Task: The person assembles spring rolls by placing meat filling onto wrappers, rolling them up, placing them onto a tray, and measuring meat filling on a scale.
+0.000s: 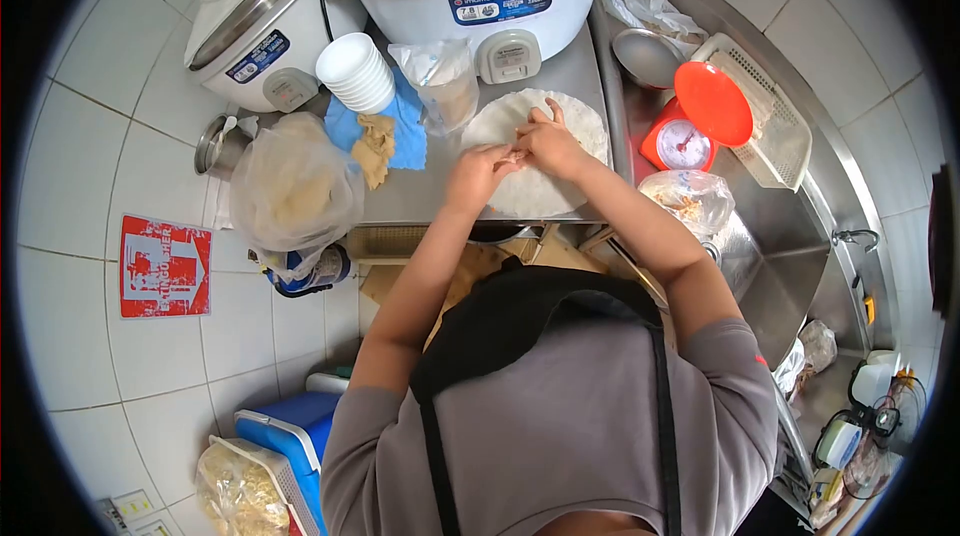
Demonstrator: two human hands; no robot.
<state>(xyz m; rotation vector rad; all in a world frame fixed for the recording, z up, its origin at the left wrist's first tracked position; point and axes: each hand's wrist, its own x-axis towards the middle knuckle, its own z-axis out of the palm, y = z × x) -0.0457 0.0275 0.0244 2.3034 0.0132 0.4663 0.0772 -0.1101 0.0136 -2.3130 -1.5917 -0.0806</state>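
Both hands meet over a round white board (pixel 540 198) on the steel counter. My left hand (pixel 482 174) comes from the lower left, its fingers bent and pressed together at the tips. My right hand (pixel 549 143) lies against it with curled fingers, the fingertips touching those of the left. A small pale bit seems to sit between the fingertips, but it is too small and covered to name. Left of the board stands a clear plastic bag (pixel 442 86) with pale contents. A tan crumpled cloth (pixel 374 148) lies on a blue cloth (pixel 408 126) nearby.
Two rice cookers (pixel 500 26) (pixel 262 31) stand behind. Stacked white bowls (pixel 356 74) and a large plastic bag (pixel 297 181) are at left. At right are a red kitchen scale (pixel 683 144), a bag of shredded food (pixel 690 202), a white basket (pixel 785 131) and the sink (pixel 775 256).
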